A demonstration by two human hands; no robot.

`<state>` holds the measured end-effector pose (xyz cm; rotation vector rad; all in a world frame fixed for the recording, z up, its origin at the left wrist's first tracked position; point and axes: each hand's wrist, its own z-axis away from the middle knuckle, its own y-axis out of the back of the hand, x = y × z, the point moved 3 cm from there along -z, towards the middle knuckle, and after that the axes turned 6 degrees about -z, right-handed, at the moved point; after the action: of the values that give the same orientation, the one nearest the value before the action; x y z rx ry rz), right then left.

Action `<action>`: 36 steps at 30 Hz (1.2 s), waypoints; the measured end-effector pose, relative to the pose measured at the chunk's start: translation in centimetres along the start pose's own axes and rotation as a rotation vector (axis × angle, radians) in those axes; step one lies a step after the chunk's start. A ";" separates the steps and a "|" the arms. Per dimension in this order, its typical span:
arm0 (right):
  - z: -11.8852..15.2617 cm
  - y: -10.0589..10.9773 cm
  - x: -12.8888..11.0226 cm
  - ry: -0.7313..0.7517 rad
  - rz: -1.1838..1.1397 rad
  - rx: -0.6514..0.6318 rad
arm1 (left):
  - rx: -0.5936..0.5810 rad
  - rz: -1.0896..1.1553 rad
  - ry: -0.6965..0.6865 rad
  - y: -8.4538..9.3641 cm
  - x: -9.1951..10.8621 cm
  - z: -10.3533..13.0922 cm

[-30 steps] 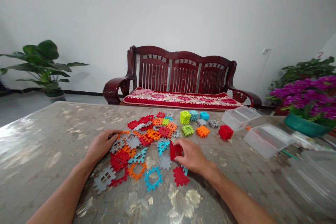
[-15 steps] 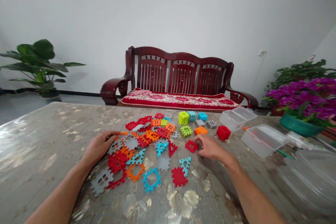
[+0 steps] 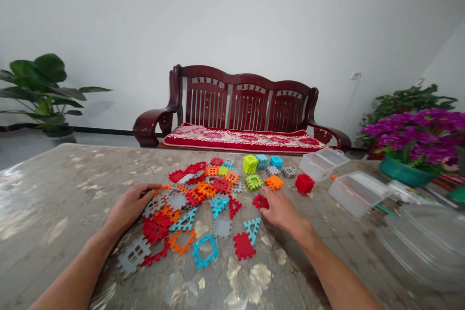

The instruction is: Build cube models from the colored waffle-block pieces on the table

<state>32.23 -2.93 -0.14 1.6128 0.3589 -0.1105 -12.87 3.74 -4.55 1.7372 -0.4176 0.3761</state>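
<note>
My left hand [image 3: 131,206] rests at the left edge of a pile of interlocking plastic tiles, fingers stretched out and touching an orange tile [image 3: 164,188]. Just below its fingertips lies a grey window tile [image 3: 154,206]. On the right, my right hand [image 3: 283,209] has its thumb and fingers at the right side of a small red square tile [image 3: 259,201], partly covering it. Nearby lie a red triangle tile [image 3: 234,207], a light blue triangle tile [image 3: 252,228], a solid red tile [image 3: 244,246] and a lime tile stack [image 3: 253,182].
Beyond my right hand stand an orange stack [image 3: 274,182], a red stack [image 3: 304,183] and a taller lime stack [image 3: 250,164]. Clear plastic boxes [image 3: 358,193] and clear lids [image 3: 417,247] lie to the right, near a purple flower pot [image 3: 407,173]. A wooden bench [image 3: 250,101] stands behind the table.
My right hand has moved left onto the red square tile's edge. My left hand stays by the pile. The whole view has shifted slightly.
</note>
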 end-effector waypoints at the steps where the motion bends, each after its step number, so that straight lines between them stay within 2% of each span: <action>1: 0.0 0.0 -0.1 0.004 0.005 -0.006 | 0.002 -0.001 -0.003 0.0 -0.1 0.0; 7: -0.1 0.9 0.6 -0.025 0.069 -0.045 | 0.024 -0.003 -0.013 -0.5 -1.0 -0.3; 12: -0.3 1.9 1.9 -0.061 0.083 -0.050 | 0.020 -0.016 -0.016 -0.2 -0.7 -0.3; 20: -0.4 1.4 2.4 -0.025 0.028 -0.147 | -0.008 -0.016 0.007 -0.4 -0.9 -0.4; 24: -0.1 1.5 2.0 -0.051 0.095 -0.168 | -0.002 -0.004 0.006 -0.6 -1.1 -0.4; 28: 0.1 1.5 1.3 -0.054 0.161 -0.148 | 0.011 0.003 -0.008 -0.6 -1.1 -0.4; 32: -0.1 1.7 1.2 -0.056 0.117 -0.115 | 0.010 0.004 0.000 -0.7 -1.3 -0.5; 34: -0.4 2.4 1.7 -0.065 0.068 -0.087 | 0.002 0.003 -0.001 -0.8 -1.4 -0.6; 36: -0.7 3.7 2.8 -0.092 0.011 -0.004 | 0.001 -0.001 -0.002 -0.8 -1.5 -0.6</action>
<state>35.83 -1.92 2.64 1.5997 0.2794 -0.1749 -13.87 4.61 -5.80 1.7389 -0.4179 0.3735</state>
